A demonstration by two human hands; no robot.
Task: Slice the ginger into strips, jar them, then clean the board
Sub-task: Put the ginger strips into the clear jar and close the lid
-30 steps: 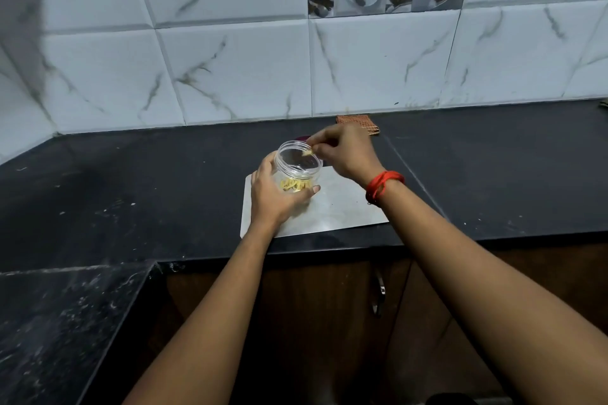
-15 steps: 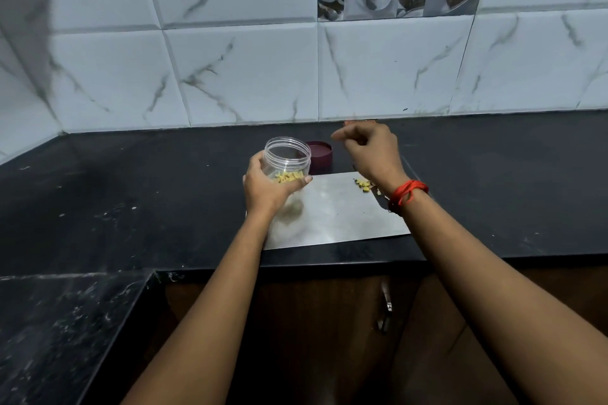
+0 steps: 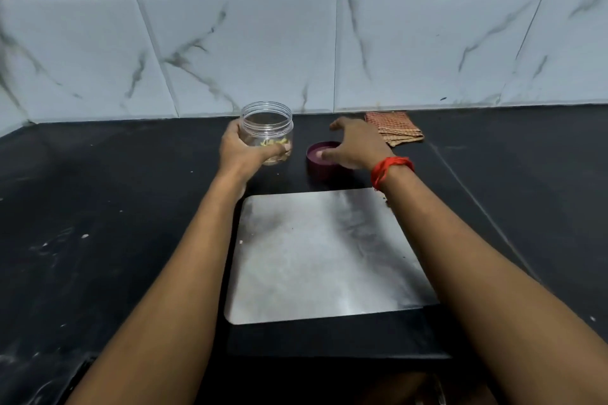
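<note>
A clear plastic jar (image 3: 267, 123) with yellow ginger strips (image 3: 274, 145) at its bottom is low over the black counter, behind the board's left corner. My left hand (image 3: 245, 149) grips the jar around its lower half. The maroon lid (image 3: 317, 163) lies upturned on the counter just right of the jar. My right hand (image 3: 353, 148) hangs over the lid with fingers spread and the thumb touching its rim. The steel cutting board (image 3: 325, 256) lies flat in front of me, with only tiny specks near its edges.
A folded checked cloth (image 3: 396, 128) lies by the tiled wall (image 3: 411, 49), behind my right hand. The black counter (image 3: 115, 191) has pale crumbs on its left part. Its front edge runs just below the board.
My left hand has carried the jar back off the board toward the wall. My right hand has dropped from above the board onto the lid. The ginger bits on the board are no longer seen.
</note>
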